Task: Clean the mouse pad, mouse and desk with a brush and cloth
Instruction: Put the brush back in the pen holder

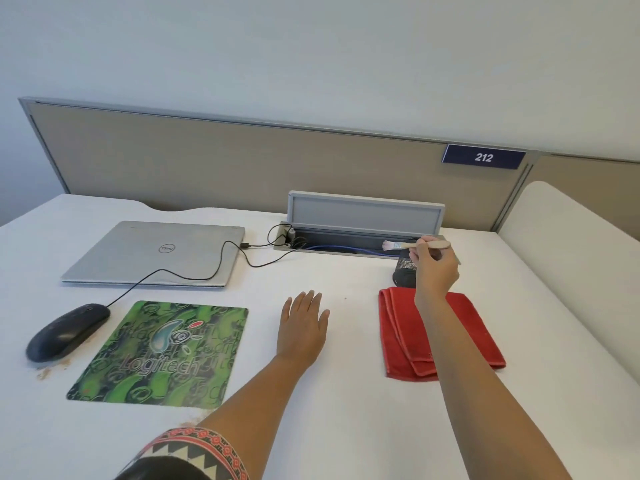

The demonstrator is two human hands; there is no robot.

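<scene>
A green patterned mouse pad (166, 353) lies flat on the white desk (332, 427) at the left. A black wired mouse (65, 332) sits just left of the pad, with brownish crumbs on the desk below it. A folded red cloth (464, 330) lies at the right. My right hand (434, 268) grips a small wooden-handled brush (407, 244) held level above a black mesh cup (405, 270), bristles pointing left. My left hand (304, 323) rests flat on the desk between the pad and the cloth, fingers straight.
A shut silver laptop (156, 254) lies behind the mouse pad, its cable running to an open cable tray (346, 242) at the desk's back. A beige partition (242, 161) with a "212" sign (483, 157) stands behind. More crumbs lie near the pad's lower right corner.
</scene>
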